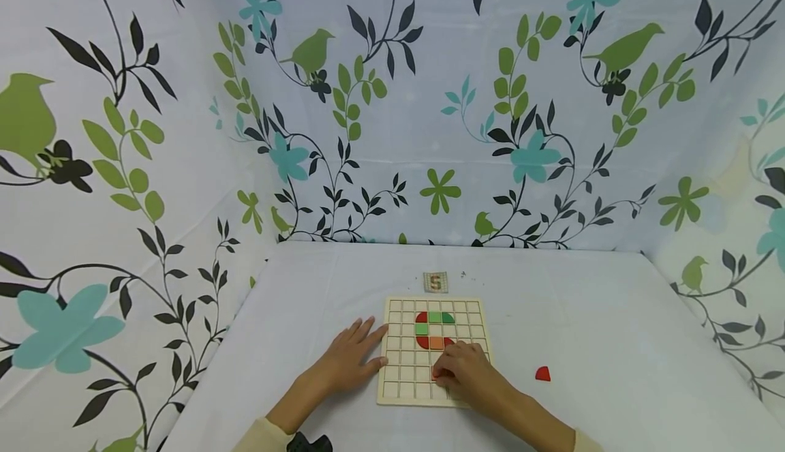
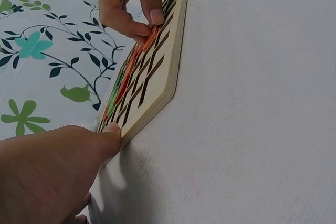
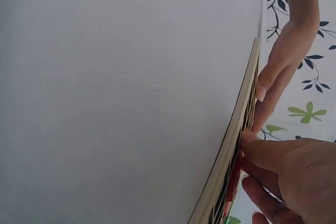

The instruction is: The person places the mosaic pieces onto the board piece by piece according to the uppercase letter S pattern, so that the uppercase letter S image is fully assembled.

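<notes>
A square wooden grid board (image 1: 398, 390) lies on the white table. Several small tiles form a curve in it: light green squares (image 1: 435, 317), a dark green rounded tile (image 1: 448, 318), red rounded tiles (image 1: 422, 342) and an orange square (image 1: 436, 343). My left hand (image 1: 349, 360) rests at the board's left side, fingers spread, with the thumb and a fingertip touching its edge. Over the board's lower middle, my right hand (image 1: 469, 373) pinches a small orange-red tile (image 2: 150, 40) between thumb and fingers at the grid. Those fingers mostly hide the tile.
A loose red rounded tile (image 1: 543, 373) lies on the table right of the board. Behind the board sits a small square card (image 1: 436, 282) with a figure like a 5 or S. Patterned cloth (image 1: 380, 131) hangs at the back and sides.
</notes>
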A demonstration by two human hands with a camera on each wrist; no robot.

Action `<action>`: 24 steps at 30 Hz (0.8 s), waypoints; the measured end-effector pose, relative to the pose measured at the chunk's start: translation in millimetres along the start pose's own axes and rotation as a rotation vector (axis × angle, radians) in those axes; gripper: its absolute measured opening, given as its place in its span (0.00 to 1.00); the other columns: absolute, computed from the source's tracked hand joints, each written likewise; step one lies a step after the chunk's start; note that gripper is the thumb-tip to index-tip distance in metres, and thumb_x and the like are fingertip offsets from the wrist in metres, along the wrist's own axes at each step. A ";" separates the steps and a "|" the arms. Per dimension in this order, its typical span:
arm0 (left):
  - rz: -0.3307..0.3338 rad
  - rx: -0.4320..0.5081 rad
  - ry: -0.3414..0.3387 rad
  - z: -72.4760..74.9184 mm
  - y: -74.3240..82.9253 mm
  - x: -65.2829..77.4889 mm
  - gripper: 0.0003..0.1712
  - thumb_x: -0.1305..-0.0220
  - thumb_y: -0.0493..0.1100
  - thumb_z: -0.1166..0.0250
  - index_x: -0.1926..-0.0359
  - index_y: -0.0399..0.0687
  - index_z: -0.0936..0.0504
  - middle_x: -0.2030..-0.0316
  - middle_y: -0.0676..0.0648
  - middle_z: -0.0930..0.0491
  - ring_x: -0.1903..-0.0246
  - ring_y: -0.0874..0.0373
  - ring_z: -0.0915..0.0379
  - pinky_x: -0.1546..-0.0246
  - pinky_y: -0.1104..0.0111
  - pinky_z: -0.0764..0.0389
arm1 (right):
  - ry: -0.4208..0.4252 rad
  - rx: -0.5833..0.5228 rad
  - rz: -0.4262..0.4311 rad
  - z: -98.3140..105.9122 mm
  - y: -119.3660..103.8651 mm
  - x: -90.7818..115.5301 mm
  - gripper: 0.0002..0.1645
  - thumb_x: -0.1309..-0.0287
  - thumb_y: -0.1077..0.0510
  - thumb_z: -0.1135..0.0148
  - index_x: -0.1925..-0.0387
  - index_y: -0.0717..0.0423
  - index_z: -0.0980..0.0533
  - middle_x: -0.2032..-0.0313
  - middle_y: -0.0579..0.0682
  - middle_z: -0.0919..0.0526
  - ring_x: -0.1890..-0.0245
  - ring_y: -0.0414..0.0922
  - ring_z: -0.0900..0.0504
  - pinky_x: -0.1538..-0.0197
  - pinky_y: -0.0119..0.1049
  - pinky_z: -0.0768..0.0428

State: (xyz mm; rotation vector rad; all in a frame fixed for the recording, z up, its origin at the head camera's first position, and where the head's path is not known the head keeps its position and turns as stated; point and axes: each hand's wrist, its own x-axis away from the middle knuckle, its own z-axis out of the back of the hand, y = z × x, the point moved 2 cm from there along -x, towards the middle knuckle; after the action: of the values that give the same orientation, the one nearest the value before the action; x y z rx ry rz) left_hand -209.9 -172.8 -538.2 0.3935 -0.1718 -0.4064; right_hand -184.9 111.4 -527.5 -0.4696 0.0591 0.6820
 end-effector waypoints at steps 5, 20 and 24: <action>-0.005 0.001 0.003 0.3 0.0 -0.3 0.40 0.21 0.63 0.43 0.17 0.55 0.39 0.17 0.39 0.47 0.18 0.34 0.55 0.23 0.36 0.46 | 0.007 0.039 0.026 2.0 -0.6 2.4 0.05 0.37 0.53 0.24 0.62 0.39 0.14 0.61 0.28 0.18 0.55 0.34 0.24 0.49 0.43 0.28; -0.011 -0.013 0.003 -0.5 0.1 -1.9 0.40 0.22 0.63 0.43 0.18 0.55 0.39 0.17 0.39 0.46 0.18 0.34 0.54 0.23 0.36 0.45 | 0.091 0.102 -0.093 49.9 21.6 23.7 0.13 0.43 0.58 0.20 0.57 0.45 0.14 0.53 0.38 0.17 0.49 0.42 0.18 0.46 0.46 0.20; -0.003 -0.005 -0.002 -0.6 0.0 -1.9 0.40 0.22 0.64 0.43 0.17 0.55 0.39 0.17 0.39 0.47 0.18 0.34 0.55 0.22 0.36 0.46 | 0.025 0.081 -0.268 72.4 48.5 41.4 0.14 0.41 0.57 0.21 0.54 0.48 0.15 0.56 0.41 0.18 0.53 0.44 0.17 0.49 0.45 0.16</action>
State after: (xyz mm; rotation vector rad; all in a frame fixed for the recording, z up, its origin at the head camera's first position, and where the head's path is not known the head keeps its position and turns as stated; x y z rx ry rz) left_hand -211.5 -171.8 -538.9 0.3882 -0.1726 -0.4101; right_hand -189.9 200.4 -490.5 -0.3994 0.0460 0.4090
